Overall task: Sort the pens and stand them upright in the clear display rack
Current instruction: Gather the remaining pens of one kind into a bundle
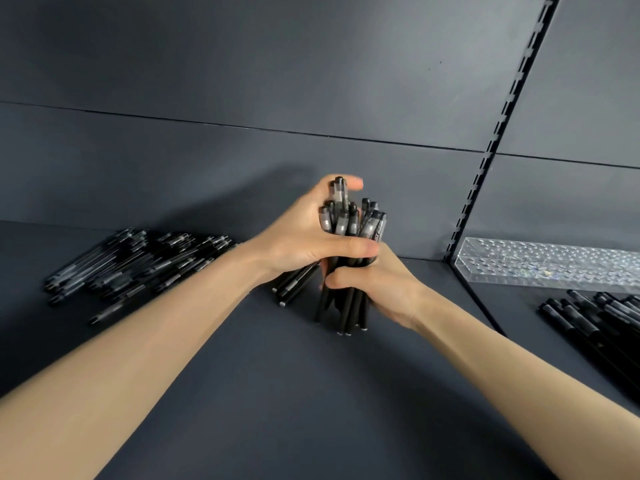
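Note:
A bundle of several black pens [349, 306] stands almost upright above the dark shelf, caps up. My left hand [304, 233] wraps round the upper part of the bundle, its thumb across the front. My right hand [377, 289] grips the lower part from the right. A few pens [294, 284] stick out sideways under my left hand. The clear display rack [547, 263] with rows of holes lies at the right against the back wall, with no pens in it.
A loose heap of black pens [135, 265] lies on the shelf at the left. Another group of black pens [602, 323] lies at the right, in front of the rack. A slotted upright rail [491, 143] divides the back panel.

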A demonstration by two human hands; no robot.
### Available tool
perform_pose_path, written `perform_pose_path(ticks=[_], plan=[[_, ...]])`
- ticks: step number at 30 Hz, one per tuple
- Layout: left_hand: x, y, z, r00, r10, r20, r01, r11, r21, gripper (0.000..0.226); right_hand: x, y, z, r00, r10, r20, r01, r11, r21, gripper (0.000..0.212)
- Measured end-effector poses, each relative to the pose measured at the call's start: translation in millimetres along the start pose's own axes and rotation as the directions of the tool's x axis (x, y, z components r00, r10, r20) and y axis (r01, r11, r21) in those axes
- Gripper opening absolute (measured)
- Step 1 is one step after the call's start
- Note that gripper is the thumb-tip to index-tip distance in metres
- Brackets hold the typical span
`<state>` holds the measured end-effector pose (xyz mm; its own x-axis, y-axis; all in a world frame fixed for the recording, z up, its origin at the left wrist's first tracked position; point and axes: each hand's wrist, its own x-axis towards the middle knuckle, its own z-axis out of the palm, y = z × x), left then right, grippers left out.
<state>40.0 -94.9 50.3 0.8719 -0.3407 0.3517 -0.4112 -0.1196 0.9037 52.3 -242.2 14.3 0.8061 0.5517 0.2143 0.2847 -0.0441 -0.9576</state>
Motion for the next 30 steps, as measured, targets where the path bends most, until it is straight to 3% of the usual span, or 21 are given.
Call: perform_pose_path(ticks=[3,7,13,16,18,20,21,23,26,28,30], plan=[[3.0,4.9,-3.3,0.995,0.095,-0.036,-0.093,0.993,0.069,0.087,7.0,0.3,-1.1,1.0,-0.008,-0.025,0.007,0.999,-0.042,0.017],[5.0,4.8,0.2,0.996,0.085,-0.016,-0.082,0.989,0.126,0.051,6.3,7.5,2.3,1.0,0.002,-0.006,-0.002,0.999,-0.045,0.02],[11.6,1.0,-0.6,0.993,0.12,0.002,-0.119,0.987,0.106,0.036,11.7,11.4,-0.2,0.999,0.0,-0.041,-0.002,0.999,-0.052,0.016],[10.7,-6.7,-5.4,0.993,0.097,0.061,-0.105,0.983,0.15,0.051,12.3,15.9,0.9,0.999,-0.006,-0.048,0.004,0.999,-0.053,0.008],[8.5,-13.0,-11.7,0.999,0.038,-0.024,-0.036,0.995,0.089,0.064,14.1,19.1,0.0,0.991,0.01,-0.136,-0.011,1.0,-0.005,0.006],[2.8,-24.0,-17.3,0.981,-0.023,-0.192,0.041,0.995,0.088,0.053,17.9,23.1,-2.5,0.971,0.03,-0.239,-0.025,0.999,0.024,0.014],[-1.4,-30.8,-19.9,0.963,-0.04,-0.268,0.088,0.981,0.171,0.042,19.4,24.5,-3.7,0.958,0.045,-0.283,-0.037,0.999,0.035,0.022],[-13.1,-46.1,-24.7,0.942,-0.051,-0.331,0.193,0.889,0.414,0.022,21.0,26.5,-5.1,0.937,0.074,-0.341,-0.056,0.996,0.064,0.021],[-28.3,-62.7,-24.3,0.96,-0.164,-0.226,0.279,0.638,0.717,0.026,19.1,28.9,-6.0,0.911,0.105,-0.399,-0.055,0.99,0.133,0.013],[-30.4,-64.4,-23.2,0.954,-0.208,-0.217,0.293,0.483,0.825,0.031,17.8,29.7,-6.3,0.906,0.103,-0.41,-0.03,0.983,0.182,0.014],[-28.9,-61.0,-23.4,0.957,-0.175,-0.23,0.285,0.432,0.856,0.025,16.9,31.2,-6.4,0.908,0.105,-0.406,-0.021,0.978,0.207,0.016]])
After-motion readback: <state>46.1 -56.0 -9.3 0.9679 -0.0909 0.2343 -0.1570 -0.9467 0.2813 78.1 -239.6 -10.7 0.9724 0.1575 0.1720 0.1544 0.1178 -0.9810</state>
